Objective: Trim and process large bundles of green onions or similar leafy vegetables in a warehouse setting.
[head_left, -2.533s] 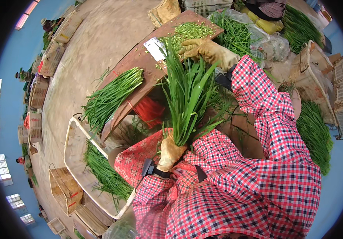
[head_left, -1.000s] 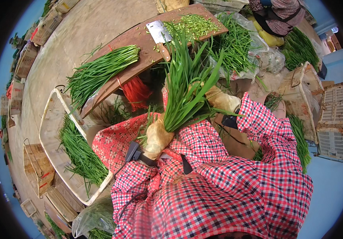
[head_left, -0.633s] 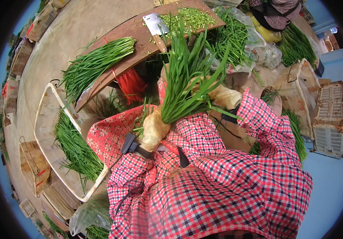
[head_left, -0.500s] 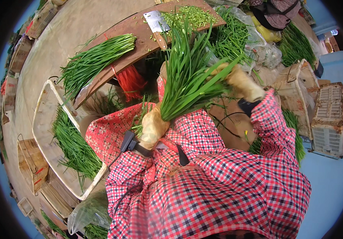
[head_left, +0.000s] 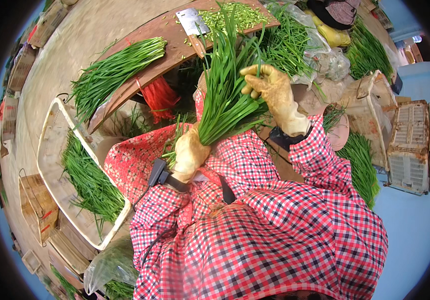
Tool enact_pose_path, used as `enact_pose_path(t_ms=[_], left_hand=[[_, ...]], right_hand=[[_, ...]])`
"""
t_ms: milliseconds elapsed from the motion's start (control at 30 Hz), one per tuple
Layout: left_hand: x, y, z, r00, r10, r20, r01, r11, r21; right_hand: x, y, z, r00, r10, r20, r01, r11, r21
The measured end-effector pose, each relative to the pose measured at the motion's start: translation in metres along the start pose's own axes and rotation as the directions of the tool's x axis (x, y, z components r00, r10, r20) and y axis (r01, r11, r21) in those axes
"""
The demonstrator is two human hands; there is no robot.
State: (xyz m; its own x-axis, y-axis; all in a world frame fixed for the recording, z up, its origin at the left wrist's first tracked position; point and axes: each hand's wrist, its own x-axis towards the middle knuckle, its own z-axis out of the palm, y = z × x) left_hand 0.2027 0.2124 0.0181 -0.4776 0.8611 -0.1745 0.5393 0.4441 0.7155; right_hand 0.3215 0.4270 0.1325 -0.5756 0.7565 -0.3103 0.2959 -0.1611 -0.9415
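Left hand [head_left: 190, 152] clamped round the base of the leafy green bunch [head_left: 225, 100], which fans toward 1 o'clock. Right hand [head_left: 271, 92] half-curled at the bunch's 3 o'clock edge; cannot tell whether gripping it.

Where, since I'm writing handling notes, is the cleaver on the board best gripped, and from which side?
The cleaver is probably best taken by its wooden handle, from the near side of the board: the handle points that way, its end close to the near edge, while the broad metal blade lies farther away. The right hand likely suits, since the left hand grips the green bunch.
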Motion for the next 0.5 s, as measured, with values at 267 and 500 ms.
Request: enact_pose_path(t_ms=[267, 500], left_hand=[[-0.001, 0.004, -0.001, 1.000, -0.009, -0.003, 0.009, 1.000, 0.004], [-0.003, 0.007, 0.000, 0.993, 0.066, -0.103, -0.062, 0.997, 0.044]], right_hand=[[0.000, 0.026, 0.011, 0.993, 0.057, 0.104, -0.045, 0.993, -0.108], [-0.010, 0.020, 0.011, 0.990, 0.130, 0.060, -0.130, 0.992, -0.006]])
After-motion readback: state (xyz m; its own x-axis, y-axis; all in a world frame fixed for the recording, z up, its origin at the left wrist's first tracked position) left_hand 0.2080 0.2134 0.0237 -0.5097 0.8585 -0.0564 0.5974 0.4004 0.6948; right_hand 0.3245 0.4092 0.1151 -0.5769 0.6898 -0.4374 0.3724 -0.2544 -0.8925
